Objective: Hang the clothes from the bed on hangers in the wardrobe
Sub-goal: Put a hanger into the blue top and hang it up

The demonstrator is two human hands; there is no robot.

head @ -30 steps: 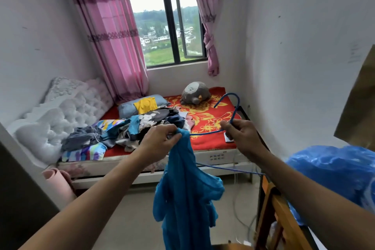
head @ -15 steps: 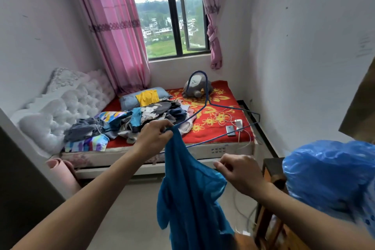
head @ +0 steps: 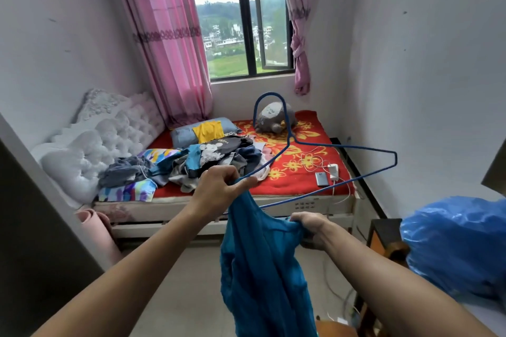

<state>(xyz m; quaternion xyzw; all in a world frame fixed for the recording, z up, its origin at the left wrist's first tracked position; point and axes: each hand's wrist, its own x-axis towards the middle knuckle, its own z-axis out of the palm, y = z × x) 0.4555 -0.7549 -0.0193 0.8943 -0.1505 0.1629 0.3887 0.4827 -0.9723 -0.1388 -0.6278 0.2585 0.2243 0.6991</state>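
The teal garment [head: 260, 268], judged limp and light, is hung toward 6 o'clock and pinched with the springy blue wire hanger [head: 356, 148] in the left grip [head: 219, 189]. Its upper hem, judged the best hold, is bunched in the right grip [head: 312, 227]. At 12 o'clock, a clothes pile [head: 219, 150] is seen on the bed [head: 287, 186].
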